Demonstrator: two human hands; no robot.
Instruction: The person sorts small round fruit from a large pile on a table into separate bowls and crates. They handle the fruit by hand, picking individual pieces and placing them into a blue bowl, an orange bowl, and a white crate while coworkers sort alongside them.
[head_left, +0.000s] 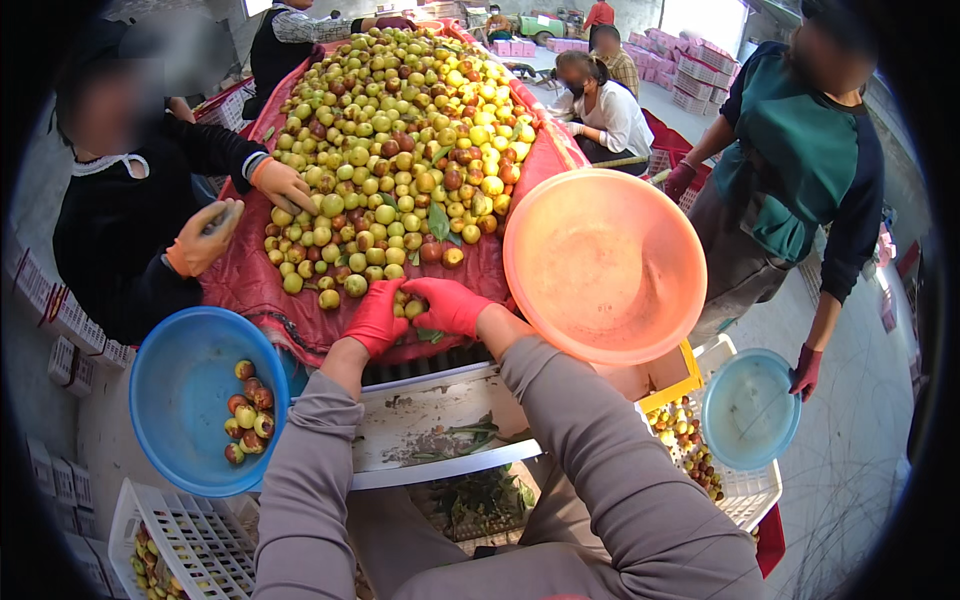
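Observation:
A large heap of green, yellow and red-brown jujubes (390, 150) lies on a red quilted cloth (300, 319) before me. At the heap's near edge, my red-gloved left hand (377, 319) and red-gloved right hand (448, 306) are cupped towards each other. Between them sit a few yellow-green jujubes (409, 306), enclosed by the fingers. A green leaf (429, 336) lies just below my right hand. To my left, a blue plastic basin (176, 397) holds several reddish jujubes (250, 412). An orange plastic basin (600, 262) without fruit stands to the right of my right forearm.
A worn sorting ledge (405, 416) with leaf scraps borders my lap. White plastic crates (191, 536) with jujubes stand low on both sides. At left a co-worker's orange-gloved hand (283, 184) touches the heap. At right another person's gloved hand (807, 373) holds a light-blue basin (752, 409).

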